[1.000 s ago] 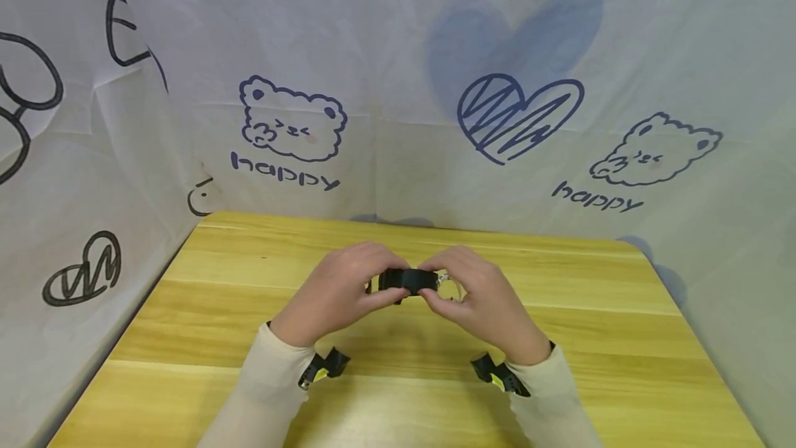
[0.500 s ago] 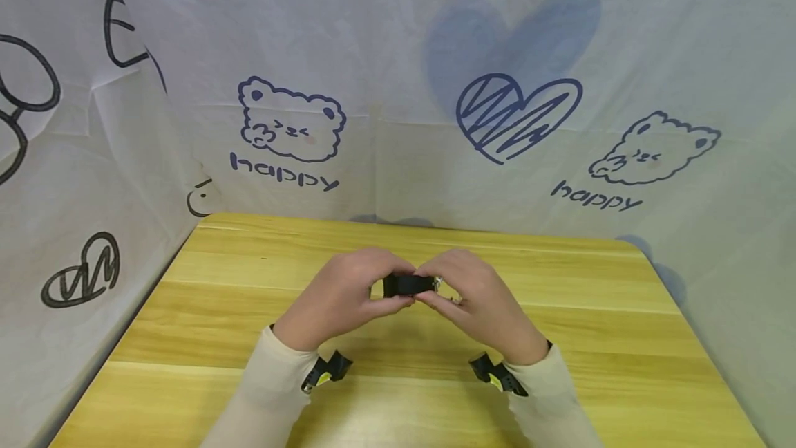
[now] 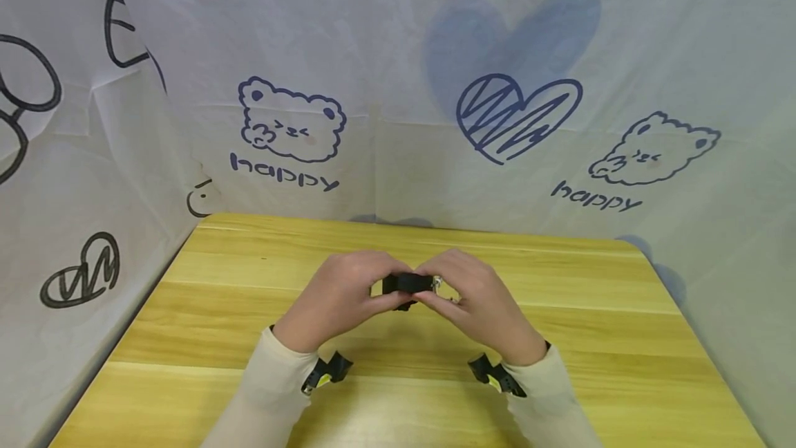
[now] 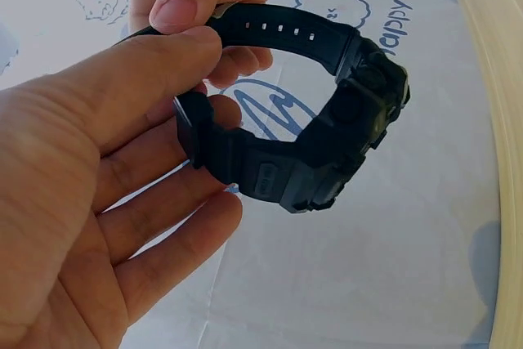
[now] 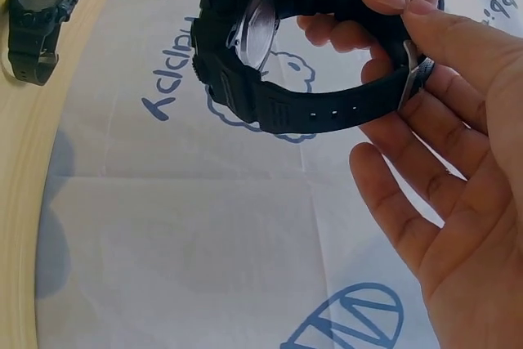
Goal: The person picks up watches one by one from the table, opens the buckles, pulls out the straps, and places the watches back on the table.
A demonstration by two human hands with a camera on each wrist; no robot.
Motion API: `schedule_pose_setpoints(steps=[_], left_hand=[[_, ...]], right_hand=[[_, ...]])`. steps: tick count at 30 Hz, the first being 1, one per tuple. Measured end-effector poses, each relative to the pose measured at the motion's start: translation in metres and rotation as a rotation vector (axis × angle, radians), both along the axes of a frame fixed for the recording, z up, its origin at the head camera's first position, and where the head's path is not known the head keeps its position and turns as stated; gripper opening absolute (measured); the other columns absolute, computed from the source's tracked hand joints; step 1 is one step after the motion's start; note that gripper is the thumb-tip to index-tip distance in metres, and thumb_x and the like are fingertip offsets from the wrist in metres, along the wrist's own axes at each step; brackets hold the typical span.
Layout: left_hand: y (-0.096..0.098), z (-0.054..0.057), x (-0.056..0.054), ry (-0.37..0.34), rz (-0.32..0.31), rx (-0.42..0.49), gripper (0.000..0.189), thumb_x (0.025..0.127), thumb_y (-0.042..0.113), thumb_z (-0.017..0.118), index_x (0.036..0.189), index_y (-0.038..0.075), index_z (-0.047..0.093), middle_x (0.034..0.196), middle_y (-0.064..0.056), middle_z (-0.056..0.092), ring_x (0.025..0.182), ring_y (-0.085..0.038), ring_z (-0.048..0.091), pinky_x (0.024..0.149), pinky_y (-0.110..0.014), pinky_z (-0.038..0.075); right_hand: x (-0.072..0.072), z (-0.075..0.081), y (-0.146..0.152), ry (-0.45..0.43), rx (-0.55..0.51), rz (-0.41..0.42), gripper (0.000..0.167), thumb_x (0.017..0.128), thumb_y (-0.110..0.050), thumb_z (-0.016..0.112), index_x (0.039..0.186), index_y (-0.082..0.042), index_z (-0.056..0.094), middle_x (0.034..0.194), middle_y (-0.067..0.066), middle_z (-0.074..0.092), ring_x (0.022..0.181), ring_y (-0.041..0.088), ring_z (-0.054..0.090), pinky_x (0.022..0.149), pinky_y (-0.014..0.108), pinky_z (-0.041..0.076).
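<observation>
Both hands hold a black digital-style wristwatch [image 3: 407, 283] above the table, its strap bent round into a loop. My left hand [image 3: 342, 296] pinches the strap between thumb and forefinger, the other fingers spread behind it in the left wrist view. My right hand [image 3: 488, 306] pinches the strap ends from the other side, and the thumbs nearly meet. In the right wrist view, a metal buckle [image 5: 409, 71] sits near the right fingers. A row of strap holes [image 4: 279, 32] shows in the left wrist view. Fingers partly hide where the strap ends overlap.
A second black watch [image 5: 37, 26] lies on the wood-grain table [image 3: 560, 379], seen in the right wrist view. White cloth [image 3: 398, 157] with blue drawings stands behind the table, and more hangs at the left. Black wrist mounts [image 3: 326, 370] hang under the cuffs.
Both hands' fingertips have come closer together over the strap. The pale ring shape beside the right fingers is now less visible, and the held watch has tilted slightly.
</observation>
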State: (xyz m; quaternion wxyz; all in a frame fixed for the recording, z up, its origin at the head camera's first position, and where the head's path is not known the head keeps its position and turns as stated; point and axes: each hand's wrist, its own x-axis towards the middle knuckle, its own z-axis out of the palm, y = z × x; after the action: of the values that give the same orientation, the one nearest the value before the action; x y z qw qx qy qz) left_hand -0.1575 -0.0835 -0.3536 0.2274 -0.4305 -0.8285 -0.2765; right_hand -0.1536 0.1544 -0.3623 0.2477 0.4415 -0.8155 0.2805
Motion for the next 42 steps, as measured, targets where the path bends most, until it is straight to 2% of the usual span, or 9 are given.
schedule_pose_setpoints(steps=[5, 13, 19, 26, 30, 33, 37, 42], left_hand=[[0.000, 0.000, 0.000, 0.020, 0.006, -0.007, 0.022, 0.088, 0.025, 0.085, 0.105, 0.014, 0.078, 0.094, 0.006, 0.076, 0.080, -0.005, 0.069, 0.070, -0.024, 0.058], [0.000, -0.001, -0.002, 0.049, 0.005, -0.004, 0.021, 0.089, 0.024, 0.084, 0.106, 0.013, 0.078, 0.093, 0.005, 0.076, 0.078, -0.005, 0.069, 0.067, -0.022, 0.057], [0.000, 0.000, -0.002, 0.059, -0.009, 0.011, 0.021, 0.089, 0.024, 0.084, 0.105, 0.012, 0.077, 0.094, 0.004, 0.076, 0.078, -0.005, 0.069, 0.065, -0.022, 0.055], [-0.002, 0.000, -0.003, 0.034, -0.013, 0.021, 0.021, 0.089, 0.023, 0.084, 0.105, 0.011, 0.077, 0.096, 0.003, 0.076, 0.082, -0.006, 0.071, 0.072, -0.023, 0.058], [-0.006, 0.000, -0.003, -0.016, -0.051, 0.063, 0.023, 0.089, 0.022, 0.084, 0.108, 0.011, 0.077, 0.100, 0.003, 0.076, 0.088, -0.008, 0.071, 0.077, -0.024, 0.058], [-0.008, 0.001, -0.003, -0.078, -0.076, 0.101, 0.024, 0.089, 0.021, 0.084, 0.110, 0.012, 0.076, 0.103, 0.003, 0.076, 0.091, -0.007, 0.070, 0.074, -0.024, 0.056], [-0.010, 0.001, -0.003, -0.122, -0.076, 0.112, 0.025, 0.089, 0.022, 0.083, 0.111, 0.014, 0.076, 0.104, 0.004, 0.076, 0.092, -0.006, 0.069, 0.071, -0.023, 0.055], [-0.010, 0.000, -0.004, -0.093, -0.033, 0.041, 0.024, 0.090, 0.025, 0.083, 0.110, 0.015, 0.076, 0.103, 0.006, 0.075, 0.092, -0.006, 0.069, 0.079, -0.026, 0.057]], right_hand=[[0.001, -0.001, 0.000, -0.031, -0.010, -0.013, 0.028, 0.087, -0.013, 0.084, 0.112, -0.012, 0.073, 0.106, 0.000, 0.073, 0.098, 0.016, 0.068, 0.077, 0.035, 0.058], [0.001, 0.001, 0.003, -0.080, -0.008, -0.027, 0.024, 0.093, -0.018, 0.080, 0.114, -0.013, 0.071, 0.110, -0.001, 0.072, 0.103, 0.015, 0.067, 0.083, 0.034, 0.058], [0.001, 0.004, 0.008, -0.139, 0.000, -0.040, 0.023, 0.090, -0.011, 0.075, 0.112, -0.014, 0.069, 0.109, -0.002, 0.071, 0.098, 0.013, 0.066, 0.082, 0.035, 0.059], [0.001, 0.006, 0.011, -0.192, -0.014, -0.050, 0.023, 0.090, -0.010, 0.077, 0.112, -0.014, 0.070, 0.107, -0.004, 0.071, 0.094, 0.010, 0.067, 0.080, 0.034, 0.059], [0.003, 0.006, 0.013, -0.257, -0.097, -0.013, 0.026, 0.090, -0.005, 0.078, 0.113, -0.013, 0.071, 0.107, -0.004, 0.073, 0.094, 0.009, 0.068, 0.082, 0.032, 0.058], [0.002, 0.005, 0.014, -0.283, -0.171, 0.042, 0.030, 0.088, 0.000, 0.078, 0.115, -0.013, 0.071, 0.107, -0.003, 0.074, 0.094, 0.010, 0.069, 0.083, 0.030, 0.059], [0.001, 0.003, 0.013, -0.260, -0.216, 0.095, 0.036, 0.086, 0.008, 0.077, 0.117, -0.009, 0.071, 0.106, 0.003, 0.075, 0.090, 0.014, 0.071, 0.083, 0.032, 0.060], [-0.001, 0.002, 0.013, -0.219, -0.146, 0.088, 0.032, 0.088, 0.005, 0.077, 0.116, -0.008, 0.071, 0.108, 0.005, 0.074, 0.093, 0.017, 0.072, 0.084, 0.033, 0.061]])
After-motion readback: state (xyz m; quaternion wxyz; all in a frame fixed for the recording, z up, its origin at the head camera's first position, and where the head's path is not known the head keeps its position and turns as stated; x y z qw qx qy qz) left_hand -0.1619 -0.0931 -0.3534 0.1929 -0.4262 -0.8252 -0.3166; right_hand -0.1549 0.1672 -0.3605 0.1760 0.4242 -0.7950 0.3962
